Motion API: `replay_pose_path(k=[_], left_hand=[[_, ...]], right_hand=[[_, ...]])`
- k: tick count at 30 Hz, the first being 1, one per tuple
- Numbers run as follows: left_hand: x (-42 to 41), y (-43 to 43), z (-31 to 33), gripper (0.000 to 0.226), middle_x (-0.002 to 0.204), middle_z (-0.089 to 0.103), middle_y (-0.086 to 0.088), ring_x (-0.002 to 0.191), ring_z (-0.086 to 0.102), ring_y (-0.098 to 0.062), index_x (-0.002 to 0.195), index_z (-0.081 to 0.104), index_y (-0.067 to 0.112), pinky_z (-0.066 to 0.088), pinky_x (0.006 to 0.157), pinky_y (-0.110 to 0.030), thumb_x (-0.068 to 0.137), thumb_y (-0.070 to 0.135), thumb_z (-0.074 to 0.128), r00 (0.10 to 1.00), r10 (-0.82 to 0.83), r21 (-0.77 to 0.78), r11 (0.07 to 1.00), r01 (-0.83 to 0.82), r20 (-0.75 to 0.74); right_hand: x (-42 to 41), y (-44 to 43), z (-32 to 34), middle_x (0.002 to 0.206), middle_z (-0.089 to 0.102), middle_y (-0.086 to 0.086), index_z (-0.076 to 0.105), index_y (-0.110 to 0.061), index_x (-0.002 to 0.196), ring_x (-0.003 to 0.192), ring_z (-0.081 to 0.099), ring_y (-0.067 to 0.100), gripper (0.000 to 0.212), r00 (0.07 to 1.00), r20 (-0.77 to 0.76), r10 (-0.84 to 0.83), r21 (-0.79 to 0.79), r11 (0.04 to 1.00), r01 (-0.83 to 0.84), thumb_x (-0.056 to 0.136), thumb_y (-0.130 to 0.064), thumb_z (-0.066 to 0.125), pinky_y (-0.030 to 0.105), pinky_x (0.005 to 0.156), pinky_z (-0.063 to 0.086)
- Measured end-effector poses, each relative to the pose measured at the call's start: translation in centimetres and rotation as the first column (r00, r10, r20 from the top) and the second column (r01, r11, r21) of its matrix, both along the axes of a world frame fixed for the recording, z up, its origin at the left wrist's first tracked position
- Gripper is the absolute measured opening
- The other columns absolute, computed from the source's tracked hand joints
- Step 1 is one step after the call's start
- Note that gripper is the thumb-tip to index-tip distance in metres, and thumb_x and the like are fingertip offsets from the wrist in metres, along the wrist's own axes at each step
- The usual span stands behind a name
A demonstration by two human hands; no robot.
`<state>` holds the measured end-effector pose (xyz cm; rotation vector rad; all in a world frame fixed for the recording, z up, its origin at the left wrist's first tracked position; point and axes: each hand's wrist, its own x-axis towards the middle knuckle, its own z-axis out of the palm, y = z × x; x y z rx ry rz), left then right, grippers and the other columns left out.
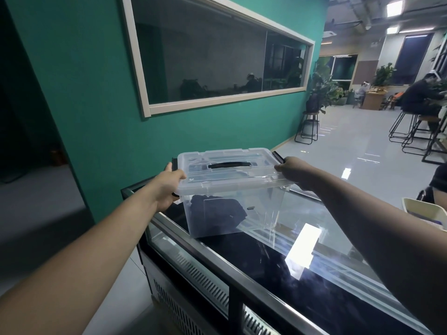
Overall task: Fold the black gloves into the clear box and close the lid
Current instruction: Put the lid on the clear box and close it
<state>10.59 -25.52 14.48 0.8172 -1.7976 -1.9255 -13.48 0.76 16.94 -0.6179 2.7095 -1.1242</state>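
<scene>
The clear box [261,209] stands on the glass top of a display freezer [266,257]. Its clear lid [225,175] with a black handle lies on top of it. The black gloves [217,211] sit bunched inside, seen through the wall at the left half. My left hand [169,187] grips the box's left end at the black side latch, thumb on the lid's corner. My right hand [292,170] holds the right end by the other black latch, thumb on the lid's edge.
A teal wall with a long window runs behind the freezer. A cream tray [423,211] sits at the right edge. People sit at stools and tables far right. Bright light reflects on the glass top.
</scene>
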Motion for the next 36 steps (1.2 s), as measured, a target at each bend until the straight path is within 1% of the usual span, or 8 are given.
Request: replay_pose_path(k=[4,7,10,12,16,29,33,36], left_hand=[[-0.7,-1.2,1.6,0.096,0.14,0.06,-0.016,0.091,0.061,-0.028,0.172,0.005,0.024,0.05,0.067,-0.039,0.09,0.009,0.052,0.995,0.004,-0.074,0.997,0.004,0.1],[-2.0,-3.8,1.2,0.097,0.161,0.048,-0.021,0.127,0.062,-0.039,0.168,0.022,0.02,0.057,0.096,-0.05,0.078,0.02,0.061,0.982,0.026,-0.163,0.987,0.004,0.187],[-1.9,-3.1,1.8,0.053,0.147,0.063,-0.017,0.129,0.064,-0.037,0.152,0.044,0.014,0.047,0.117,-0.058,0.106,0.034,0.06,0.975,0.041,-0.168,0.986,-0.004,0.218],[-1.6,-2.3,2.1,0.031,0.132,0.069,-0.015,0.119,0.067,-0.034,0.14,0.051,0.015,0.049,0.115,-0.054,0.114,0.032,0.051,0.979,0.05,-0.139,0.99,-0.022,0.197],[-2.5,-3.5,1.0,0.042,0.14,0.065,-0.014,0.129,0.063,-0.038,0.151,0.047,0.017,0.042,0.12,-0.061,0.113,0.035,0.047,0.975,0.054,-0.197,0.98,-0.011,0.215],[-3.6,-5.1,-0.2,0.063,0.146,0.059,-0.013,0.131,0.059,-0.039,0.156,0.044,0.022,0.047,0.115,-0.059,0.097,0.045,0.043,0.971,0.108,-0.374,0.927,-0.021,0.212],[-2.5,-2.7,1.3,0.071,0.178,0.024,-0.009,0.161,0.029,-0.035,0.173,0.014,0.022,0.027,0.129,-0.049,0.111,0.04,0.043,0.948,0.138,-0.523,0.852,0.034,0.286],[-2.8,-3.3,1.6,0.073,0.181,0.015,-0.006,0.166,0.02,-0.03,0.173,0.014,0.019,0.02,0.131,-0.044,0.113,0.044,0.046,0.923,0.14,-0.681,0.715,0.157,0.359]], right_hand=[[-0.8,0.2,0.3,0.109,0.062,0.023,0.062,0.0,0.117,0.088,0.055,0.03,0.026,0.991,0.118,0.068,-0.093,0.994,-0.057,0.097,-0.017,0.063,0.037,0.075,0.042],[-3.1,0.2,-0.8,0.118,0.06,0.027,0.052,0.001,0.127,0.091,0.059,0.034,0.06,0.968,0.227,0.105,-0.218,0.974,-0.055,0.075,-0.02,0.073,0.04,0.07,0.051],[-3.8,-0.2,-1.2,0.113,0.055,0.022,0.046,-0.001,0.129,0.089,0.058,0.036,0.078,0.968,0.232,0.093,-0.252,0.967,-0.033,0.059,-0.026,0.071,0.044,0.067,0.054],[-1.6,-0.3,-0.1,0.105,0.052,0.019,0.051,-0.004,0.118,0.089,0.053,0.033,0.052,0.97,0.218,0.105,-0.231,0.972,-0.053,0.072,-0.023,0.065,0.042,0.067,0.048],[0.1,-0.4,0.8,0.099,0.056,0.015,0.058,-0.005,0.112,0.085,0.053,0.029,0.012,0.98,0.164,0.117,-0.153,0.984,-0.092,0.101,-0.009,0.055,0.036,0.068,0.041],[-0.6,-1.4,0.5,0.127,0.063,0.026,0.06,-0.004,0.127,0.102,0.056,0.033,0.027,0.995,0.024,0.101,-0.024,0.995,-0.1,0.102,-0.011,0.051,0.041,0.088,0.046],[-0.7,-1.7,0.8,0.135,0.061,0.027,0.053,0.001,0.138,0.105,0.052,0.033,0.037,0.987,-0.115,0.108,0.146,0.985,-0.091,0.109,-0.02,0.046,0.036,0.085,0.038],[-1.2,-1.9,1.2,0.138,0.06,0.031,0.051,0.002,0.136,0.101,0.05,0.035,0.039,0.972,-0.195,0.134,0.273,0.959,-0.077,0.111,-0.026,0.042,0.036,0.082,0.036]])
